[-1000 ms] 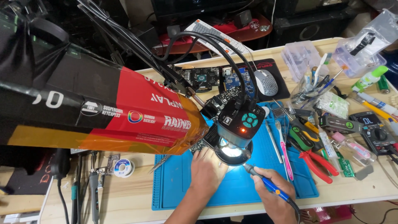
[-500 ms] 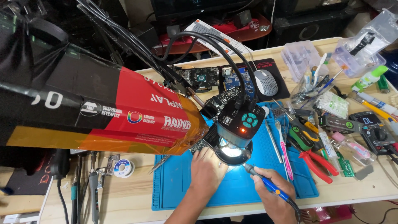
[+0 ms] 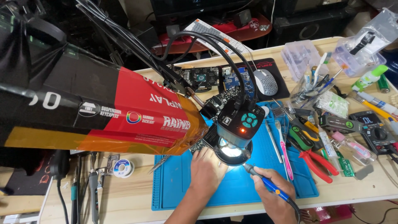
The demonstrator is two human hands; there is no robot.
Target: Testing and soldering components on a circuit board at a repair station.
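right hand (image 3: 271, 194) gripping soldering iron (image 3: 265, 182), left hand (image 3: 206, 171) flat

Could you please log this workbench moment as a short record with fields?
Left hand: the left hand rests flat on the blue silicone work mat, against a dark circuit board.
Right hand: the right hand grips a blue-handled soldering iron, tip toward the lit lens.
Above work: black digital microscope with teal buttons.
Right of mat: red-handled pliers, black multimeter.
Left of mat: small solder spool.
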